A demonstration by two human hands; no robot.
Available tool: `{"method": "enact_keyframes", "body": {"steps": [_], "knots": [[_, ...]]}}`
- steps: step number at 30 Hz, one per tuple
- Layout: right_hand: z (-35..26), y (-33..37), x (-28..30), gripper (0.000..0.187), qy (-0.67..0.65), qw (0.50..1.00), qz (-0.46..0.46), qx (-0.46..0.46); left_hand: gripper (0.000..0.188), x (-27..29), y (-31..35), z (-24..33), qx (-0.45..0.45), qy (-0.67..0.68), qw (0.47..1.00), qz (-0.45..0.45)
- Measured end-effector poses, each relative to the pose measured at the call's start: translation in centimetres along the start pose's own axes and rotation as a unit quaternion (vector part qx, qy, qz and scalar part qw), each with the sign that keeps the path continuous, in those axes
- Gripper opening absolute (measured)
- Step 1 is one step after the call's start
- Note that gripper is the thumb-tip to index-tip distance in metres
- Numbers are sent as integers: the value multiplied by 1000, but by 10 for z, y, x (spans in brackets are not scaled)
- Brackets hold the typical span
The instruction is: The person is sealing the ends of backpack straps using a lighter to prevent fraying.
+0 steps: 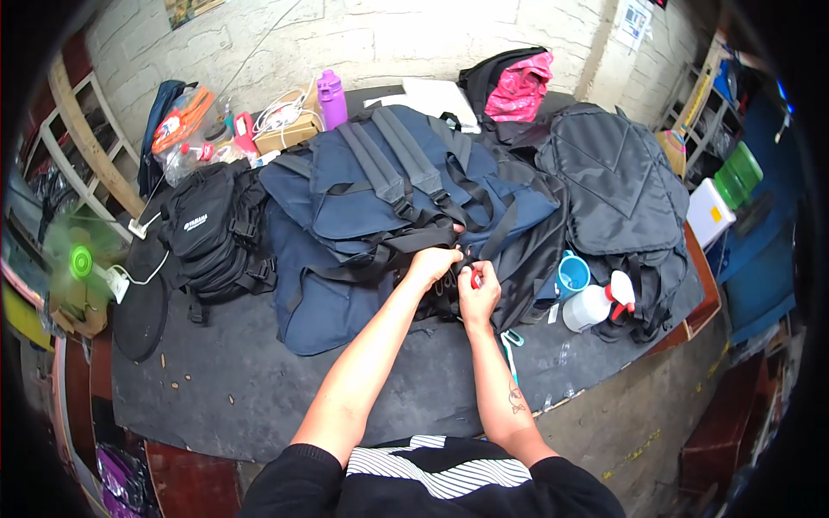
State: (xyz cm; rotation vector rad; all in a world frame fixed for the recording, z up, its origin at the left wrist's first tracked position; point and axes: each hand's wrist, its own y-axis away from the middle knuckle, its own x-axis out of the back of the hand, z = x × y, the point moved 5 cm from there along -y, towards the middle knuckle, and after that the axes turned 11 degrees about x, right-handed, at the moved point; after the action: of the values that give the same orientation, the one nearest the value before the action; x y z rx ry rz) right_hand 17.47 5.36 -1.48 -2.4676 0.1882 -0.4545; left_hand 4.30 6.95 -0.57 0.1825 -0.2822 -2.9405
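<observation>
Navy blue backpacks (319, 311) lie piled in the middle of the table, with grey padded shoulder straps (378, 164) and black webbing on top. My left hand (434, 264) is closed at the pile's near right side, its fingers pinching a black strap (467, 255). Close beside it, my right hand (479, 298) is closed around a small red object (476, 280); most of it is hidden by the fingers, so its kind is unclear. The fingertips of both hands nearly meet at the strap. Black fabric and cords bunch just below them.
A black backpack (211, 216) stands at left, a larger one (613, 186) at right. Near the right one are a blue mug (572, 274), a white spray bottle (589, 308) and a turquoise-handled brush (513, 339). A purple bottle (331, 99) stands behind; a green fan (81, 262) spins at left.
</observation>
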Motion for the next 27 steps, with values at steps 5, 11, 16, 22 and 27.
{"method": "enact_keyframes", "body": {"steps": [5,11,16,22,27], "knots": [[-3,1,-2,14,12,1000,5,18,47,4,-4,-4,-42,-17,999,7],[-2,1,-2,15,-8,1000,6,17,47,2,-1,-4,3,12,1000,-16],[-2,2,-5,15,1,1000,-12,18,49,5,-1,-4,15,19,999,-30],[-3,6,-4,13,6,999,3,46,49,4,3,-3,20,9,999,-37],[0,9,-9,16,-100,995,-12,7,52,13,11,-6,38,71,995,-64]]}}
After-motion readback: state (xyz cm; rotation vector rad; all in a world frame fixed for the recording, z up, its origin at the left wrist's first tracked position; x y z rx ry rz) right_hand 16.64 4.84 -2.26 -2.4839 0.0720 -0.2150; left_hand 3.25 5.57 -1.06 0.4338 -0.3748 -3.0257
